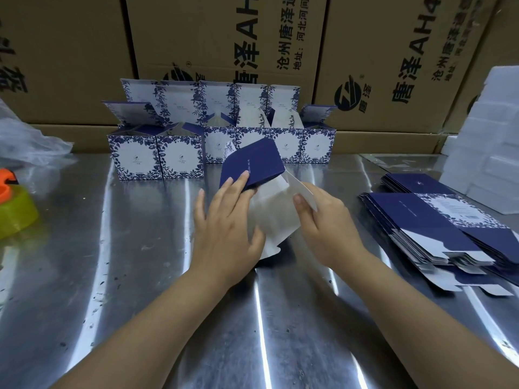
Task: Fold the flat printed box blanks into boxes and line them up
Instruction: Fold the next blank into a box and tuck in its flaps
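Partway through, I'd say. Several folded boxes (179, 155) are lined up at upper centre, lids open. At centre frame, one half-folded blank (252, 164) sits over the table (140, 276). The left hand (224, 220) presses flat fingers on its navy panel and the right hand (323, 220) pinches a white flap. A thick stack of flat blanks (421, 220) at right is unfolded, so plenty is left.
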